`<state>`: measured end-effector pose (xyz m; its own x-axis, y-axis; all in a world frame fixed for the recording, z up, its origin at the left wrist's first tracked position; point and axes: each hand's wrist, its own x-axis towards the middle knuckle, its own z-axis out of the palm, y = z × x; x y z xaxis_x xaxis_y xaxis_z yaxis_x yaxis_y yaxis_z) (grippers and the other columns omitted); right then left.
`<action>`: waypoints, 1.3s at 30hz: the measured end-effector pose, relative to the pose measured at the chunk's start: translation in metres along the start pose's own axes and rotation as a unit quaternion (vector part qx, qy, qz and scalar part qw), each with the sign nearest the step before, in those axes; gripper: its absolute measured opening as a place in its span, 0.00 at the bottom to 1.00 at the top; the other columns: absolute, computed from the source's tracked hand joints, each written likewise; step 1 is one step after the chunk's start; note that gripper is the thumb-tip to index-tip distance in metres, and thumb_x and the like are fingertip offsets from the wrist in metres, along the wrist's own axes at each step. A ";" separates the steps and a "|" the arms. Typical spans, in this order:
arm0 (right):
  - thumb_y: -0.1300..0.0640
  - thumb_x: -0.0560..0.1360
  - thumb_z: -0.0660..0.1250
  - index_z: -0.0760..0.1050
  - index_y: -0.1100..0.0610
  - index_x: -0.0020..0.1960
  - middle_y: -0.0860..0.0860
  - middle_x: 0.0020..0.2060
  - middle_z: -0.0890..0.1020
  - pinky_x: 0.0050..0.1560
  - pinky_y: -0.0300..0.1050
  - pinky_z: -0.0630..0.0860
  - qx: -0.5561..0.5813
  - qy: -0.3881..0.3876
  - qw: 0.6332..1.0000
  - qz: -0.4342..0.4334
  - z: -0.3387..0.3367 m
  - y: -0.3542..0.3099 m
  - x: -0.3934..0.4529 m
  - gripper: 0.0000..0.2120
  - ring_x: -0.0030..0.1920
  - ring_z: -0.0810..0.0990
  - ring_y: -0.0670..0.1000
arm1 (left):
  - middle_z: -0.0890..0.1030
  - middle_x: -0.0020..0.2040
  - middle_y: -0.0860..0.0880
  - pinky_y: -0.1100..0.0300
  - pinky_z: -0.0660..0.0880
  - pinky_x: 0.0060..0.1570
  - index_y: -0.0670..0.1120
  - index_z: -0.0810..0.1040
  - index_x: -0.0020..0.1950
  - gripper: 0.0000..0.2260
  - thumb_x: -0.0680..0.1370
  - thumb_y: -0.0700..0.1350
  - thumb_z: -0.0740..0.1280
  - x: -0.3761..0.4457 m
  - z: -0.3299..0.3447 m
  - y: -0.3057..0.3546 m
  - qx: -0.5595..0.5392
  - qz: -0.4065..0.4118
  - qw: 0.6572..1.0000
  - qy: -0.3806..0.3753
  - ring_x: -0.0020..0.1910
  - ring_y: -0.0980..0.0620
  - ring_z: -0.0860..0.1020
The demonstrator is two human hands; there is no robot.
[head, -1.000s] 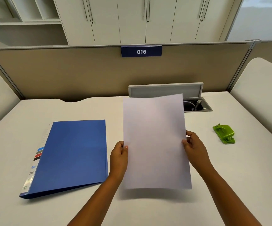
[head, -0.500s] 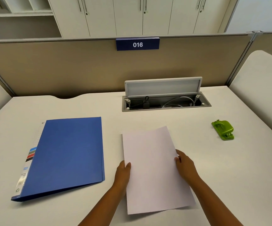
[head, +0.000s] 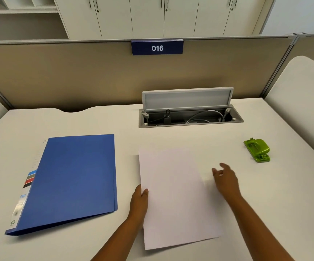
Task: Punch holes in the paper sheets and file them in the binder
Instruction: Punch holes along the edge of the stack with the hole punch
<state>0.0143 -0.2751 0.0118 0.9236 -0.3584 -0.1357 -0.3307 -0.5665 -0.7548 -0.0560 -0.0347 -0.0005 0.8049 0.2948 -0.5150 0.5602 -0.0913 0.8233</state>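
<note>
Head view. The paper sheets (head: pixel 173 194), held up off the worktop (head: pixel 265 194) a second ago, now lie flat at lower centre of the frame. The left hand (head: pixel 139 202) rests at their left edge, thumb on top, pinning rather than gripping. The right hand (head: pixel 226 179) has let go and hovers just past the right edge, fingers loosely spread and empty, pointed toward the green hole punch (head: pixel 257 150) at right of frame. This suggests the squaring-up is over and fetching the punch is the step in hand; no holes are punched yet. The blue binder (head: pixel 73 178) lies closed at left, near the sheets but not touching them. Bare worktop lies between right hand and punch, so the reach looks unobstructed. The open cable tray (head: pixel 190 117) sits well behind, and the sheets' near edge lies close to the bottom of the frame.
</note>
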 end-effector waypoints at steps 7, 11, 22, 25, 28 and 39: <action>0.43 0.68 0.63 0.70 0.64 0.63 0.58 0.44 0.79 0.55 0.52 0.72 0.150 0.125 0.967 0.161 -0.048 0.018 0.082 0.32 0.51 0.75 0.58 | 0.60 0.75 0.44 0.52 0.58 0.71 0.42 0.54 0.74 0.21 0.82 0.43 0.52 0.005 0.001 0.005 -0.012 0.005 1.000 -0.001 0.73 0.45 0.60; 0.58 0.76 0.61 0.68 0.62 0.67 0.68 0.64 0.69 0.66 0.56 0.64 0.059 0.173 0.969 0.167 -0.067 0.007 0.096 0.20 0.64 0.68 0.67 | 0.59 0.75 0.45 0.53 0.57 0.72 0.42 0.54 0.75 0.21 0.82 0.43 0.52 0.007 0.001 0.003 -0.017 0.001 1.000 -0.002 0.74 0.45 0.59; 0.59 0.76 0.63 0.69 0.57 0.67 0.58 0.61 0.74 0.46 0.47 0.72 0.310 0.165 0.919 0.179 -0.076 0.023 0.115 0.19 0.39 0.73 0.50 | 0.63 0.74 0.46 0.50 0.59 0.73 0.44 0.57 0.74 0.21 0.81 0.45 0.53 0.013 -0.001 -0.004 -0.019 -0.008 1.000 -0.010 0.72 0.46 0.62; 0.56 0.75 0.67 0.71 0.55 0.59 0.57 0.50 0.77 0.34 0.42 0.70 0.351 0.171 0.903 0.182 -0.078 0.029 0.111 0.14 0.33 0.73 0.47 | 0.63 0.74 0.46 0.49 0.59 0.73 0.44 0.56 0.74 0.21 0.81 0.45 0.53 0.014 -0.002 -0.004 -0.022 -0.012 1.000 -0.014 0.72 0.45 0.62; 0.55 0.72 0.70 0.71 0.56 0.47 0.54 0.36 0.74 0.29 0.40 0.67 0.382 0.162 0.884 0.214 -0.076 0.034 0.104 0.09 0.30 0.72 0.47 | 0.62 0.74 0.45 0.49 0.59 0.73 0.44 0.56 0.74 0.21 0.81 0.45 0.53 0.013 -0.001 -0.004 -0.024 -0.009 1.000 -0.015 0.72 0.45 0.62; 0.53 0.74 0.67 0.74 0.63 0.43 0.55 0.32 0.73 0.38 0.49 0.72 0.190 0.037 0.960 0.204 -0.060 0.043 0.065 0.12 0.36 0.73 0.57 | 0.62 0.74 0.46 0.46 0.61 0.72 0.46 0.56 0.75 0.22 0.81 0.47 0.53 0.011 -0.006 -0.003 -0.043 -0.017 0.999 -0.027 0.72 0.44 0.63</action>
<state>0.0487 -0.3668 0.0090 0.7113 -0.5531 -0.4337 -0.5538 -0.0611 -0.8304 -0.0496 -0.0256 -0.0072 0.7958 0.2448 -0.5539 0.5712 0.0002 0.8208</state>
